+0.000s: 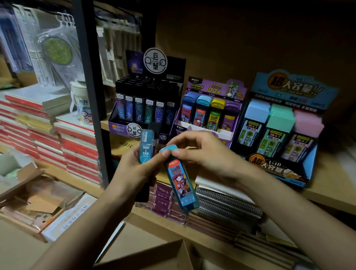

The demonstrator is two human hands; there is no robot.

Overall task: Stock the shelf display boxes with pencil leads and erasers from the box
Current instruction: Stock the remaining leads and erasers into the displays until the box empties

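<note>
My left hand [131,170] grips a slim blue pencil lead case [147,147] upright, with a dark case behind it. My right hand [199,150] pinches the top of a wider blue lead case with a cartoon label [182,183], which hangs tilted below the fingers. Both hands are in front of the shelf. On the shelf stand three display boxes: a black one with slim zodiac cases [147,107], a purple one with coloured-cap cases [208,111], and a blue one with pastel packs [279,131]. The cardboard supply box [161,261] lies open at the bottom.
A dark metal upright [89,78] divides the shelving. Stacks of red-edged notebooks [44,128] fill the left shelf. An open carton [35,201] sits lower left. Spiral notebooks [225,205] lie on the shelf below the displays. Bare shelf board [346,177] shows at right.
</note>
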